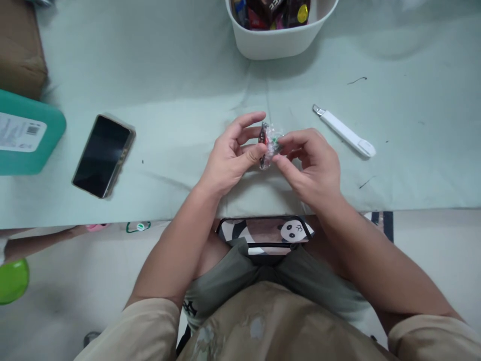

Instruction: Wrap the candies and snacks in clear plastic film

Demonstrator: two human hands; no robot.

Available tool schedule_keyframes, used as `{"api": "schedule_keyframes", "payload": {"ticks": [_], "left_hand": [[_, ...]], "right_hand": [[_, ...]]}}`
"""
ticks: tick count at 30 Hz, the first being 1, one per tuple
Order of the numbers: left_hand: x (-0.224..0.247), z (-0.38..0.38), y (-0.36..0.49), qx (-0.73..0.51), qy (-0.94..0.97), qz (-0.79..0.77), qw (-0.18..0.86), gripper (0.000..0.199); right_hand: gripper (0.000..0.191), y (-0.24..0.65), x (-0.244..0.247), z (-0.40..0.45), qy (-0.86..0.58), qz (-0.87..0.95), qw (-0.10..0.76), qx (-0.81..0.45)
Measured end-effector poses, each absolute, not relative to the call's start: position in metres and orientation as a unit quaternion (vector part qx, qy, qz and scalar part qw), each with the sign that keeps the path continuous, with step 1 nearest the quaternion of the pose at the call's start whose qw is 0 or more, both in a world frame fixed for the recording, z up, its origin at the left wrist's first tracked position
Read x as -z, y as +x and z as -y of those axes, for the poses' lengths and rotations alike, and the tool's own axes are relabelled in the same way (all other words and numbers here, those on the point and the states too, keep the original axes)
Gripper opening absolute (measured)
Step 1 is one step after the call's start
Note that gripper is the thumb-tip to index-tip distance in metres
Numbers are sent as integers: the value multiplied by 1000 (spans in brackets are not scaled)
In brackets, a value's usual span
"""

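Between my two hands, just above the pale green tabletop, is a small clear plastic packet (271, 141) with dark, red and green parts showing in it. My left hand (235, 153) pinches its left side between thumb and fingers, the index finger stretched out above. On the other side, the thumb and fingertips of my right hand (311, 163) grip the packet's right edge. What is inside cannot be made out clearly. A white utility knife (345, 131) lies on the cloth to the right of my right hand.
A white bin (276, 44) with wrapped items stands at the back. To the left are a black phone (102, 156), a teal container (48, 120) and a cardboard box (20, 50). A panda-print pouch (259, 231) lies on my lap. Another person's arm (37, 243) shows at lower left.
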State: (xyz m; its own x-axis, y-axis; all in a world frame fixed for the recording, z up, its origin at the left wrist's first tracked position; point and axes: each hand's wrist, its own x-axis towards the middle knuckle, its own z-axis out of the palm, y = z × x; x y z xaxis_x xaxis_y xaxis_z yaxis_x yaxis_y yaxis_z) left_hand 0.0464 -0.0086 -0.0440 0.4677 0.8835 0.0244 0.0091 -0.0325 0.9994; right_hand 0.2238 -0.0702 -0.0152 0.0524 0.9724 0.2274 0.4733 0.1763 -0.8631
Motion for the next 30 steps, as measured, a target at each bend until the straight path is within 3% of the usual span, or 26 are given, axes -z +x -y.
{"api": "schedule_keyframes", "payload": {"ticks": [5, 14, 23, 30], "left_hand": [[36, 9, 46, -346, 652, -345, 581, 54], [41, 3, 42, -341, 622, -343, 616, 54], [39, 9, 44, -328, 582, -348, 658, 59], [42, 8, 46, -375, 632, -378, 563, 64]], "right_hand": [[15, 229, 8, 72, -589, 670, 400, -210], [25, 232, 17, 72, -599, 678, 367, -218], [36, 230, 23, 71, -559, 631, 413, -344], [33, 232, 33, 68, -573, 572, 454, -371]]}}
